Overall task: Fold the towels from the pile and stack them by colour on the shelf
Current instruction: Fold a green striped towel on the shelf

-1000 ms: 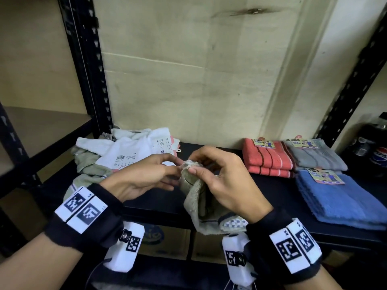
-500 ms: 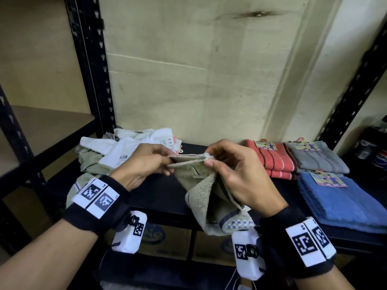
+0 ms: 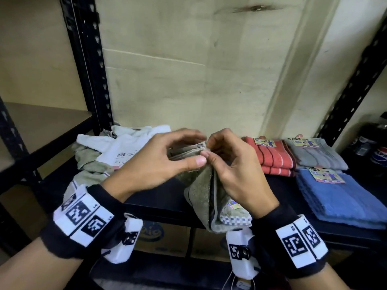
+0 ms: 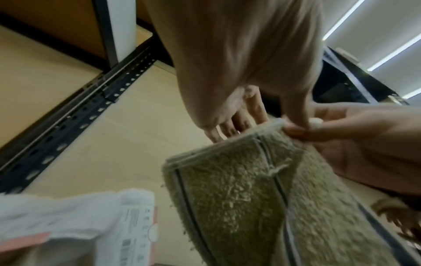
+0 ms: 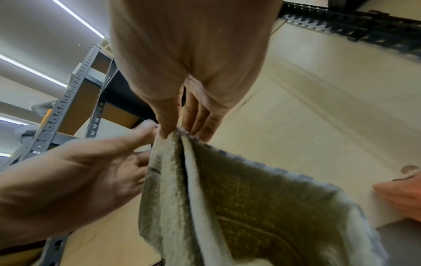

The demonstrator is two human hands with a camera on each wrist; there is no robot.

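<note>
Both hands' fingers [image 3: 201,159] pinch the hanging olive towel's [image 3: 201,193] top corner.

— What colours do we have here?

— We see an olive-green towel [image 3: 201,191] with dark stripes and a blue-and-white checked border.

— And on the black shelf [image 3: 163,197]?

— We count a coral-red folded towel [image 3: 270,158] with dark red stripes, a plain grey one [image 3: 318,155] (faint stripes, as far as we can tell), and a blue one [image 3: 343,201]. The pile [image 3: 109,151] mixes white and pale green. The wristbands [image 3: 69,225] are black with white tags.
</note>
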